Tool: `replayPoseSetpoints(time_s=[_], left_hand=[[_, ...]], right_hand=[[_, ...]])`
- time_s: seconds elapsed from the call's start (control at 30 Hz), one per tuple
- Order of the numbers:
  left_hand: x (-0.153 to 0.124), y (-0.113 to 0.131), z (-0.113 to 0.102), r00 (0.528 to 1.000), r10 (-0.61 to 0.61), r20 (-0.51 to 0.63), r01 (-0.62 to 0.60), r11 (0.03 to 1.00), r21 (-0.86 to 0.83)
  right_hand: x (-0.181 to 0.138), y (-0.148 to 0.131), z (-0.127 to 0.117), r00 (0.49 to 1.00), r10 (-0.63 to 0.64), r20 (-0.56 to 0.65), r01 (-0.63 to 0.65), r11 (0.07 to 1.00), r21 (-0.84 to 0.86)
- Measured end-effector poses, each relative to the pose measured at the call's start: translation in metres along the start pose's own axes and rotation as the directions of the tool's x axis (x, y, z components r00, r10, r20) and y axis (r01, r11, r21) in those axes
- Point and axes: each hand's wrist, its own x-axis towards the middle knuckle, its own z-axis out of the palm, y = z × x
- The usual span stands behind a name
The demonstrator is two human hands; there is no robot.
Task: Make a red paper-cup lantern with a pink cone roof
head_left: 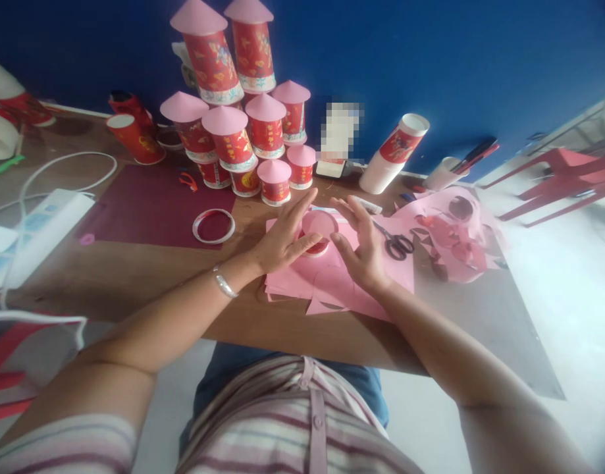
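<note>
A small red paper cup (316, 249) stands in front of me under a pink paper cone (320, 225), on a stack of pink paper sheets (332, 280). My left hand (286, 240) is beside the cone, fingers stretched out, its thumb at the cone's near edge. On the other side, my right hand (360, 247) has its fingers spread, the thumb close to the cone's right edge. Whether either hand touches the cone is hard to tell. Black-handled scissors (399, 247) lie just right of my right hand.
Several red cups with pink cone roofs (228, 135) are stacked at the back by the blue wall. A white ring (213, 226) lies left on a maroon sheet (149, 210). Pink paper scraps (453, 230), a stack of cups (395, 153) and a pen cup (445, 173) are right.
</note>
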Motion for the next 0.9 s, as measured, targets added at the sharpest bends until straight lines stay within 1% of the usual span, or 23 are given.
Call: replayPoseSetpoints(time_s=[0.07, 0.13, 0.27, 0.4, 0.57, 0.73, 0.9], left_hand=[[0.001, 0.004, 0.001, 0.999, 0.05, 0.011, -0.05, 0.996, 0.072], [0.001, 0.005, 0.002, 0.998, 0.062, 0.019, -0.064, 0.991, 0.121], [0.0, 0.003, 0.005, 0.995, 0.092, 0.028, -0.096, 0.984, 0.152], [-0.001, -0.002, 0.007, 0.991, 0.129, 0.039, -0.134, 0.976, 0.171], [0.001, 0.002, 0.004, 0.995, 0.092, 0.048, -0.098, 0.982, 0.16], [0.003, 0.01, -0.002, 0.999, 0.032, 0.026, -0.035, 0.988, 0.149], [0.003, 0.007, 0.0, 0.998, 0.056, 0.018, -0.058, 0.98, 0.192]], right_hand=[[-0.001, -0.001, 0.003, 1.0, -0.025, 0.003, 0.025, 0.999, -0.019], [-0.002, -0.002, 0.005, 1.0, -0.021, 0.011, 0.021, 0.998, -0.053], [-0.002, -0.004, 0.006, 0.999, 0.001, 0.037, 0.003, 0.994, -0.111], [-0.003, -0.003, 0.008, 1.0, -0.007, 0.024, 0.011, 0.989, -0.146], [-0.004, 0.0, 0.01, 1.0, -0.013, 0.017, 0.016, 0.988, -0.156], [-0.004, 0.002, 0.008, 0.999, -0.014, 0.029, 0.018, 0.987, -0.157], [-0.003, 0.002, 0.007, 0.999, -0.023, 0.034, 0.03, 0.981, -0.193]])
